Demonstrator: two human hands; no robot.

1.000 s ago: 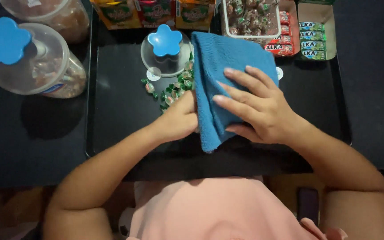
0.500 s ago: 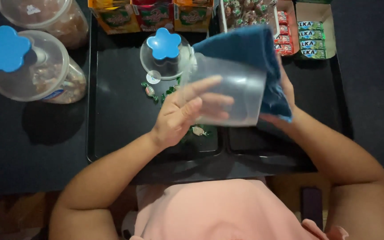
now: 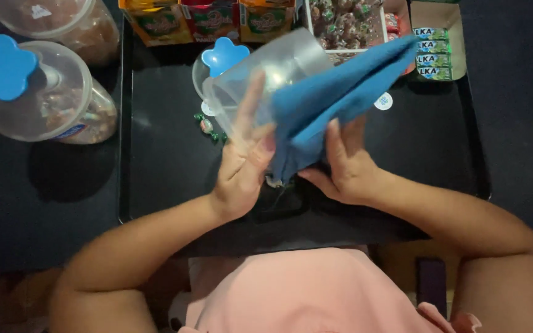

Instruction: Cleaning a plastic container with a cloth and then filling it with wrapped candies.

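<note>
I hold a clear plastic jar (image 3: 266, 74) tilted above a black tray (image 3: 161, 166). My left hand (image 3: 242, 163) presses flat against the jar's near side with its fingers spread. A blue cloth (image 3: 334, 95) is draped over the jar's right side, and my right hand (image 3: 340, 166) grips the cloth's lower end against the jar. Small green and white wrapped candies (image 3: 208, 125) lie loose on the tray, partly hidden behind the jar and my hands. The jar's clear lid with a blue flower-shaped knob (image 3: 223, 55) rests on the tray just behind the jar.
At the left stand two clear candy jars, one with a blue flower lid (image 3: 1, 65), the other open (image 3: 63, 21). Colourful packets (image 3: 208, 18), a clear tub of wrapped sweets (image 3: 343, 24) and a box of small green packs (image 3: 436, 43) line the tray's back edge.
A second ago the cloth and both hands lay flat on the tray. The jar has since been lifted and turned, and the cloth now wraps its right side instead of sitting behind it.
</note>
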